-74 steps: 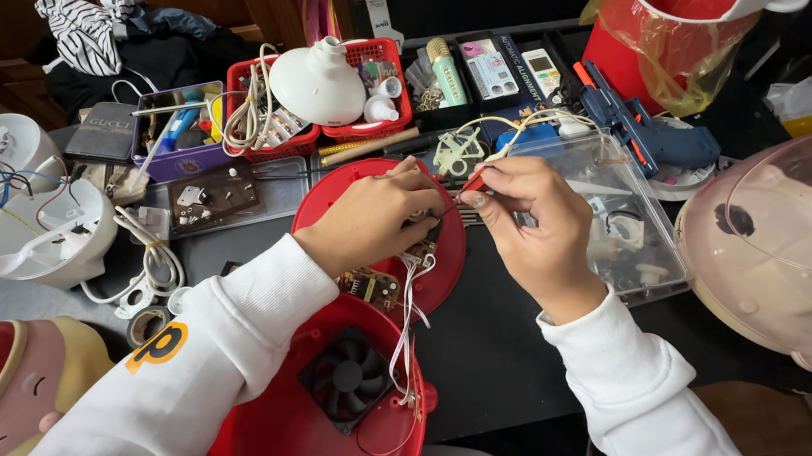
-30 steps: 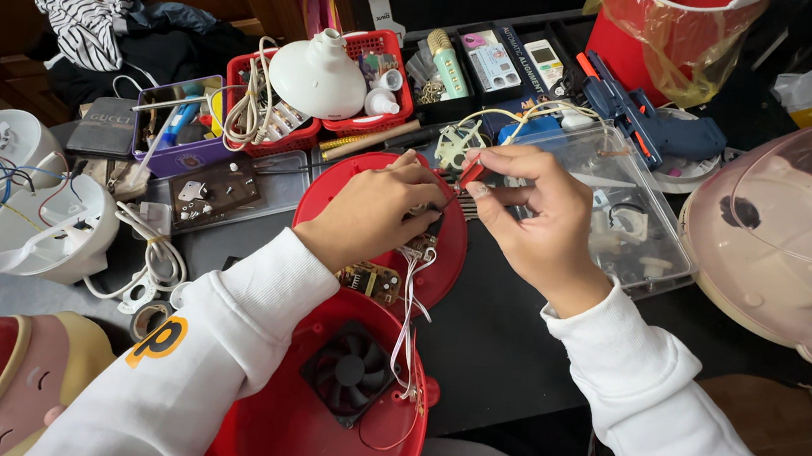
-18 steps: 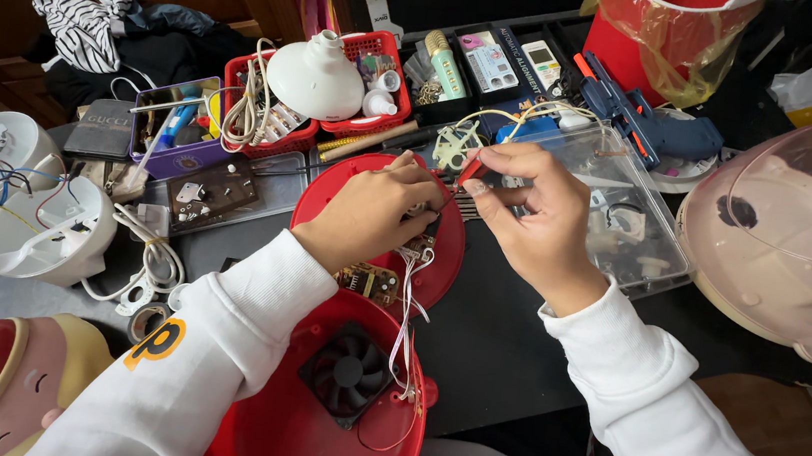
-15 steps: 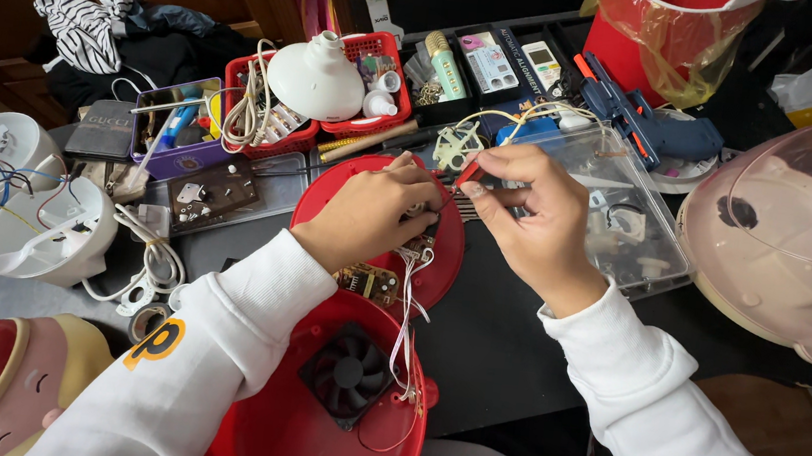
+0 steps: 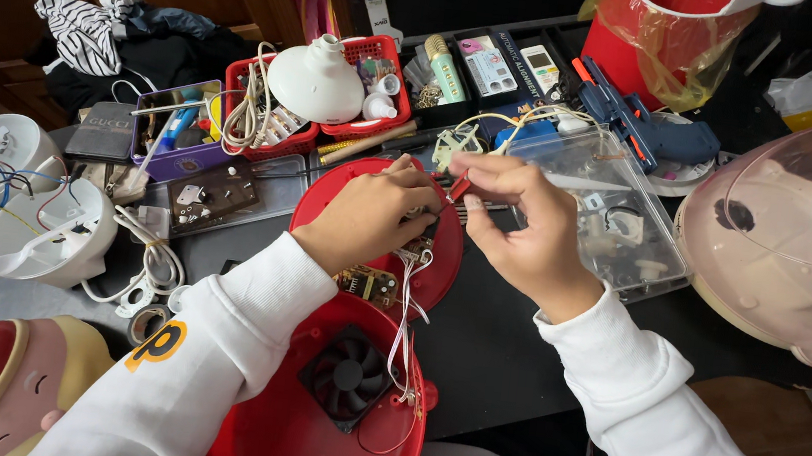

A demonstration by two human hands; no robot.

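Note:
My left hand (image 5: 367, 216) rests on a red round lid (image 5: 322, 214) and pinches a small part at its far edge. My right hand (image 5: 521, 232) holds a small red-handled tool (image 5: 458, 187) whose tip meets the left fingers. Below the lid a small circuit board (image 5: 370, 283) lies, with white and red wires (image 5: 405, 329) running down to a red round appliance body (image 5: 325, 421) that has a black fan (image 5: 347, 378) in it. Both sleeves are white.
Two red baskets (image 5: 340, 85) with a white dome and cables stand behind. A clear plastic box (image 5: 618, 220) lies right of my hands, a pink domed lid (image 5: 787, 238) farther right. White housings (image 5: 44, 230) with wires sit left. A blue glue gun (image 5: 648, 128) lies at the back.
My right hand has shifted slightly up and left, bringing the red-handled tool closer to my left fingers. My left hand stays on the lid.

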